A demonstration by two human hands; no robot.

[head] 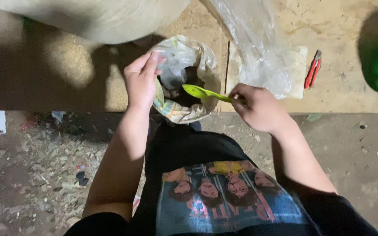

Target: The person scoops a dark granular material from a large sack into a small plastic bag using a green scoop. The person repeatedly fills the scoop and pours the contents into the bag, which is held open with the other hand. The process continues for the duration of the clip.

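Inside crumpled bag [184, 111], green spoon [200, 92], dark contents.

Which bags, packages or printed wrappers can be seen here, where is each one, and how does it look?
Crumpled printed plastic bag: on the ledge, between both hands, whitish with coloured patches, open, dark inside.
Clear plastic sheet bag: right of it, transparent, wrinkled.
Large beige sack: top left, rounded, plain.

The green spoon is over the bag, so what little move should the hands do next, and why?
Probably dip the green spoon down into the bag. The right hand holds its handle with the bowl hovering over the dark contents, and the left hand holds the rim open.
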